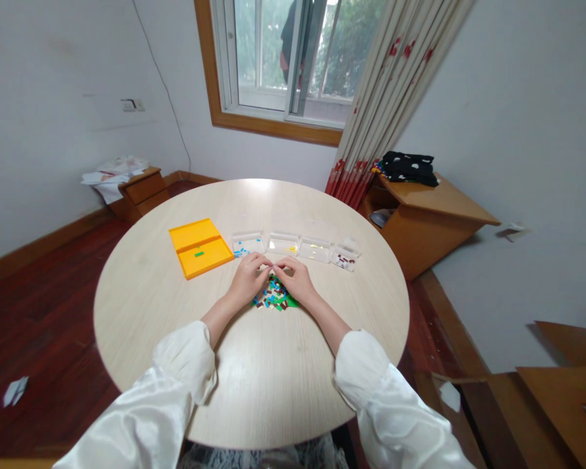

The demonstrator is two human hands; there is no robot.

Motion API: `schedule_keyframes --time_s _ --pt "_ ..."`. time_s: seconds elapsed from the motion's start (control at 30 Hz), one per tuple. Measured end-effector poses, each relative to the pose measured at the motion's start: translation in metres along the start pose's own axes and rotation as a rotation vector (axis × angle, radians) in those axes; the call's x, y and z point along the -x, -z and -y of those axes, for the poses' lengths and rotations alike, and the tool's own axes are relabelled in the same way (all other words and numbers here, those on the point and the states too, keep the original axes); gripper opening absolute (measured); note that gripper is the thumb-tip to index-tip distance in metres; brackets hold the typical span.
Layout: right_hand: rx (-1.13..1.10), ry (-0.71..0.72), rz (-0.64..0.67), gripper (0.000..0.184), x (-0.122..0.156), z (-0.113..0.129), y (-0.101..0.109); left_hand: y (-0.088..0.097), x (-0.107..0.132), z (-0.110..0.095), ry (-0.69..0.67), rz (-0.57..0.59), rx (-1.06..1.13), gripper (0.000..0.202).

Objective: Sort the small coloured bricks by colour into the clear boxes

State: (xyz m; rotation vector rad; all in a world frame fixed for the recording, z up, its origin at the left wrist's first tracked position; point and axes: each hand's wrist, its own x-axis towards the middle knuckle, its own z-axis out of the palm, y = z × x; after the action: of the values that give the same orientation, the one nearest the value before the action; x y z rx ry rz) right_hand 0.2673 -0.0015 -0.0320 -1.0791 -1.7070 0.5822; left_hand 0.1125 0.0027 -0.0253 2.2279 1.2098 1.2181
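My left hand [248,279] and my right hand [297,279] meet above the middle of the table, their fingertips pinched close together. Whatever they hold between them is too small to make out. Just below the fingers lies a loose pile of small toy-brick-like pieces [275,301] in blue, green, brown and pale colours. Beyond my hands stands a row of clear plastic boxes [315,255]. The leftmost has blue pieces [241,251], the middle ones yellow pieces [292,249], and the rightmost brown pieces [344,260] with some pale ones.
An opened orange-yellow case [189,268] lies left of the boxes, with a green piece [199,254] in it. The round wooden table [273,384] fills the middle. Behind it are a window and a curtain [371,98]. A wooden cabinet [424,221] stands at right.
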Motion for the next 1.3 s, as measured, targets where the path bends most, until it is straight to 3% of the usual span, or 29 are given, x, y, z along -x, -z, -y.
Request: schedule_keyframes --time_s 0.33,0.57,0.8,1.07,1.3 --pt "-0.038 -0.024 -0.039 0.014 -0.004 0.005 0.008 0.0 0.001 0.006 0.005 -0.024 -0.026 0.012" --pt "0.125 -0.162 -0.364 0.018 -0.013 -0.015 0.061 -0.009 0.004 0.024 0.008 0.127 -0.108 0.037" --pt "0.285 -0.255 -0.648 0.018 -0.01 -0.04 0.116 -0.009 0.007 0.022 -0.012 0.261 -0.229 0.033" --pt "0.498 -0.408 -0.639 0.017 -0.003 -0.052 0.134 -0.007 0.006 0.021 0.006 0.257 -0.287 0.027" --pt "0.493 -0.417 -0.648 0.03 -0.002 -0.063 0.136 -0.005 0.004 0.021 0.041 0.252 -0.3 0.022"
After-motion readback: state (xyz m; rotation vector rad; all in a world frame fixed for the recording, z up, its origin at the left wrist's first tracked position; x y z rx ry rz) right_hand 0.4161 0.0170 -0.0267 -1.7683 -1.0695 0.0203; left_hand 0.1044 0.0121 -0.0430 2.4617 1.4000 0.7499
